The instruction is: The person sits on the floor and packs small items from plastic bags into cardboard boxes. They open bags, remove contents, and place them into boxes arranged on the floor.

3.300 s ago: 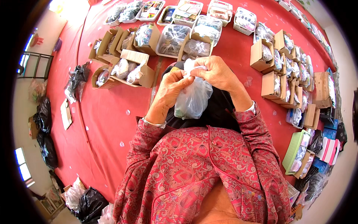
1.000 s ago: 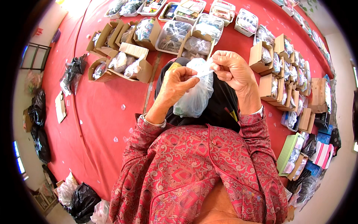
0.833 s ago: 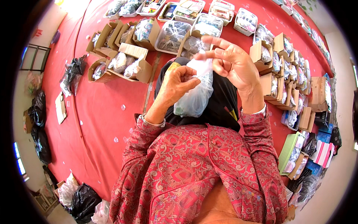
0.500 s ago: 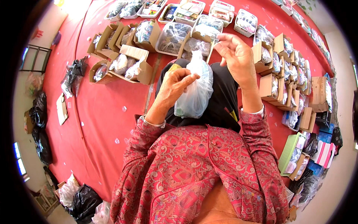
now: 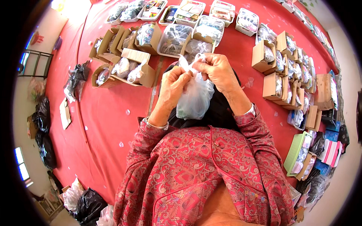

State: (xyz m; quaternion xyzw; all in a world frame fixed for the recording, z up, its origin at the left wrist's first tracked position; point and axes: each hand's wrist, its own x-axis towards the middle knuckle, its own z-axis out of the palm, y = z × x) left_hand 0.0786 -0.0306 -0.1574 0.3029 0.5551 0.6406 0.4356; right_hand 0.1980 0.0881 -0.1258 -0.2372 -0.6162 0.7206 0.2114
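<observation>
- Translucent plastic: a small clear bag [image 5: 195, 98] hangs in front of the person's chest, its neck pinched between both hands, its belly sagging over a dark lap.
- The left hand [image 5: 172, 83] has its grip closed on the bag's neck from the left, fingers curled tight.
- The right hand [image 5: 217, 70] has its grip closed on the twisted top of the bag, just above and to the right of the left hand; the two hands touch.
- Beyond the bag, an open cardboard box [image 5: 132, 70] with wrapped packets sits up and to the left, near but not touching the hands.
- Right of the bag, a row of small cardboard boxes [image 5: 274, 64] stands along the cloth, well apart from the right hand.
- Above the bag, shallow plastic trays [image 5: 176, 37] of packets lie side by side.
- Left of the bag a broad stretch of red cloth [image 5: 109, 124] lies open, dotted with small clear scraps.
- Far left of the bag, black plastic bags [image 5: 44, 132] line the cloth's edge by the wall.
</observation>
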